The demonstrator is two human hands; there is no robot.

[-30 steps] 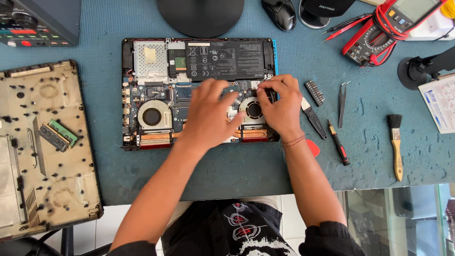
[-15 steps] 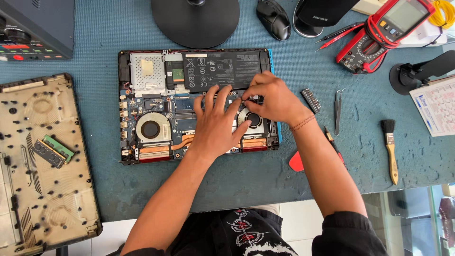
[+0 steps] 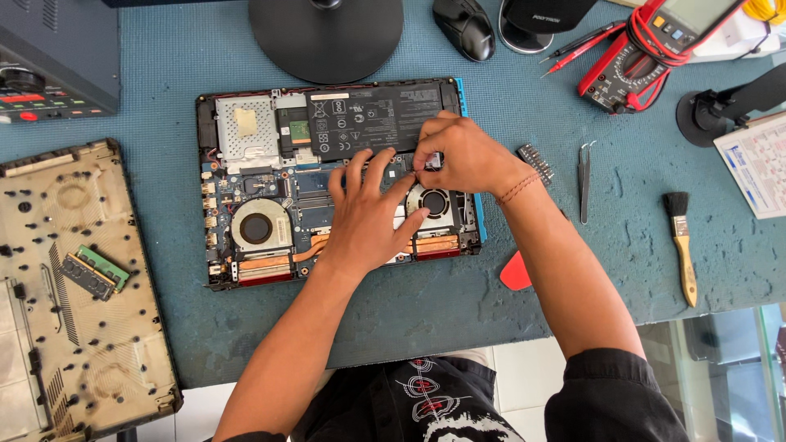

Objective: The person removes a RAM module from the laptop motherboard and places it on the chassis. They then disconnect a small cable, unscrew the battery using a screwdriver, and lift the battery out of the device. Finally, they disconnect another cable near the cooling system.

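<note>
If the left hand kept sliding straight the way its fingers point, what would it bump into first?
The left hand lies flat on the open laptop, fingers pointing away from the person. Going on, they would likely meet the black battery first, though height is hard to judge.

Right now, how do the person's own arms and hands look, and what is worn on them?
Both hands, the left hand and the right hand, are bare, without gloves. The forearms are bare too. A thin reddish cord bracelet circles the right wrist. Black short sleeves cover the upper arms. No rings or watch show.
</note>
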